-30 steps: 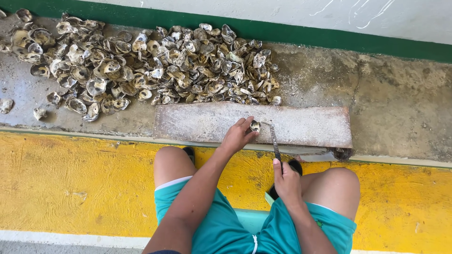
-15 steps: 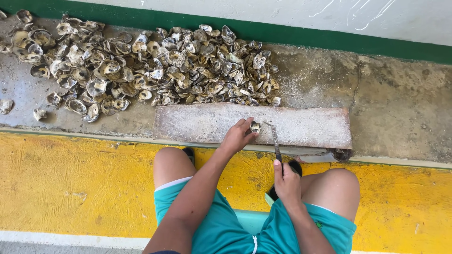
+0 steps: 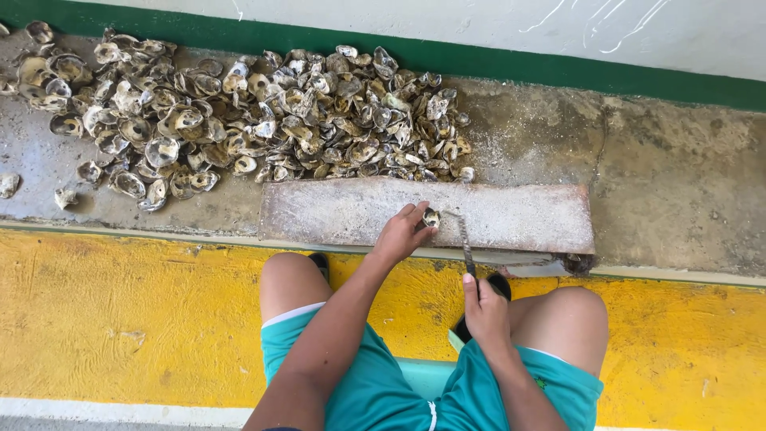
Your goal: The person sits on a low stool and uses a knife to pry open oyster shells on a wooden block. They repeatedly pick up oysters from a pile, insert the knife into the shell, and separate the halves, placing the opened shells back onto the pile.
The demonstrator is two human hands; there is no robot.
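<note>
Left hand [image 3: 401, 234] pinches a small grey oyster shell [image 3: 431, 217] against the long, pale, gritty slab [image 3: 527, 219], fingers closed on it. Right hand [image 3: 484, 310], nearer, is wrapped tight round a narrow metal blade [image 3: 463, 243] angled toward the shell. Far left: a heap of rough grey oyster shells [image 3: 239, 112] on the wet concrete floor [image 3: 678, 183]. Near: a yellow painted strip [image 3: 120, 319].

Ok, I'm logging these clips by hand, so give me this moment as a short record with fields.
Setting: concrete ledge beside a yellow painted floor
Left hand: holds a small shell down on the grey board
Right hand: grips a knife, tip near the shell
Behind the board: heap of empty shells
</note>
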